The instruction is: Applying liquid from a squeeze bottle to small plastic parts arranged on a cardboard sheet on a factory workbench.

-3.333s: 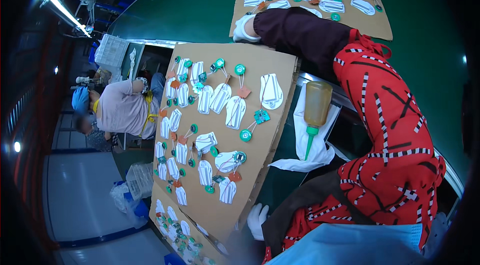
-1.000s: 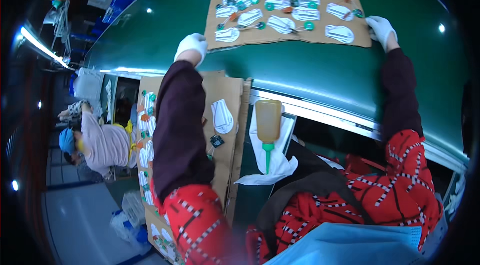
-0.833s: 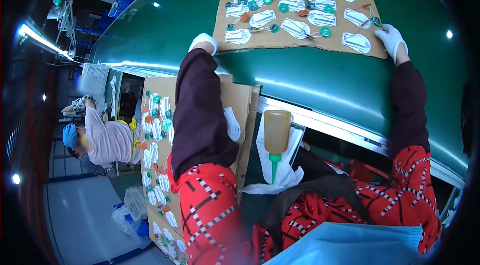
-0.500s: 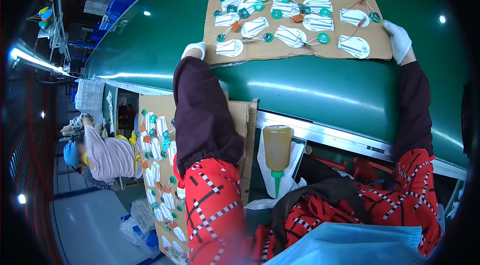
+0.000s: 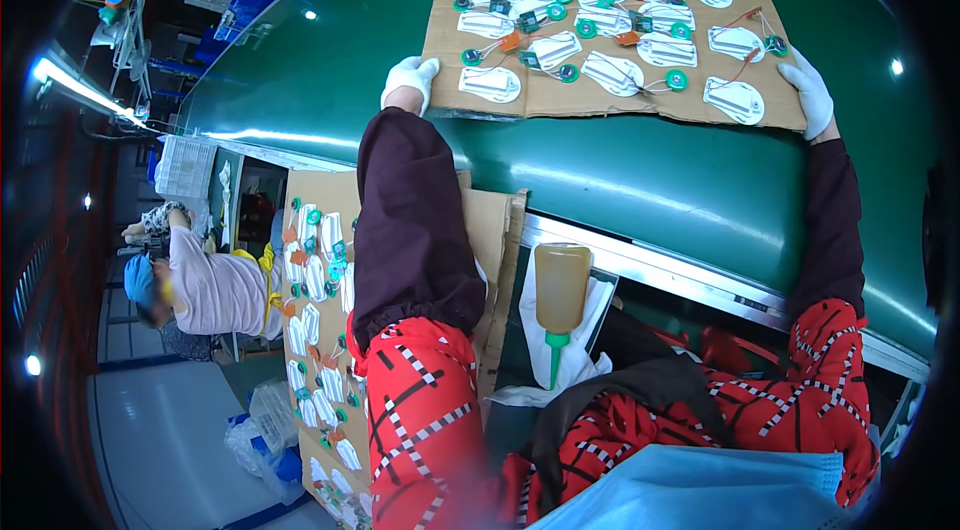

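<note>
Far cardboard board (image 5: 560, 106): lying on the green surface (image 5: 640, 170) past the metal rail (image 5: 640, 264), loaded with white rounded parts (image 5: 612, 75) and wired green discs (image 5: 677, 80). This is the one I'm working at.
Left hand (image 5: 410, 83): white glove, it's come up off the nearer board (image 5: 490, 220) and is now resting at the far one's near-left corner. Thumb's touching the edge; the other fingers are mostly hiding, so I can't tell if they're gripping or just pushing.
Right hand (image 5: 808, 95): it's swung across from the left end and is now sitting at the near-right corner. Fingertips are meeting the edge, but again I can't tell if they're actually pinching it.
What that's changing: both near corners are getting a hand, so I'm reading it as two-sided control instead of a one-corner reach. My view's wobbling, so I'm not claiming the cardboard itself is sliding.
Nearer board: lying lower left with its own parts, no hand on it, my left sleeve (image 5: 412, 200) covering some of it.
Bottle (image 5: 562, 290): amber, green nozzle, resting on a white cloth (image 5: 583, 355), no hand touching it.
</note>
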{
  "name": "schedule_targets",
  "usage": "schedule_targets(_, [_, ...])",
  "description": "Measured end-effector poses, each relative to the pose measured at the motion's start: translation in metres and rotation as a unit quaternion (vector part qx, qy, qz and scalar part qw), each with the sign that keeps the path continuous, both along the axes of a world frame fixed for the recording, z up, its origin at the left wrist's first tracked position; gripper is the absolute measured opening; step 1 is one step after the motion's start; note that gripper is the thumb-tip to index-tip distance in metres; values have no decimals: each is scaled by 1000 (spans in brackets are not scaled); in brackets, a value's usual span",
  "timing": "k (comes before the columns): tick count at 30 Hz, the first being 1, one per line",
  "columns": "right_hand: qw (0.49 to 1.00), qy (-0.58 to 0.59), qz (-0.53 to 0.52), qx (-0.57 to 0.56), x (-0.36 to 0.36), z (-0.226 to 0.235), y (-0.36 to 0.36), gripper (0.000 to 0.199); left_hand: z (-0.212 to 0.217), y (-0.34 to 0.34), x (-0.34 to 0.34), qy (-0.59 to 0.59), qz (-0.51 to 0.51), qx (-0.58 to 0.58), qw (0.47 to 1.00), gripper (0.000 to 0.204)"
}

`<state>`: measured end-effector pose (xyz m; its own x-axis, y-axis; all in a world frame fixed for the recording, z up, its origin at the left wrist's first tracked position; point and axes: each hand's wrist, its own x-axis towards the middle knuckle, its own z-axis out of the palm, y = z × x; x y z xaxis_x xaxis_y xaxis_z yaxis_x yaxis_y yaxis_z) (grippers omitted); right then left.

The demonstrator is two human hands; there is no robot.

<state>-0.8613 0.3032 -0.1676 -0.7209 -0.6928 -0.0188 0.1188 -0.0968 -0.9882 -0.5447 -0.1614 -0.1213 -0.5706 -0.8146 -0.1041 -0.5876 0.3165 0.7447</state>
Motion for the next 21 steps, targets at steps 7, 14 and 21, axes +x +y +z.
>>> schedule_targets(7, [999,8,19,-49,2,8,6,58,2,1,14,21,18,-44,999,37])
schedule_targets(14, [996,20,63,-56,8,20,2,56,27,19,60,0,35,-99,994,36])
schedule_targets(21, [990,31,106,-84,3,38,-7,49,81,46,140,-53,32,-227,972,41])
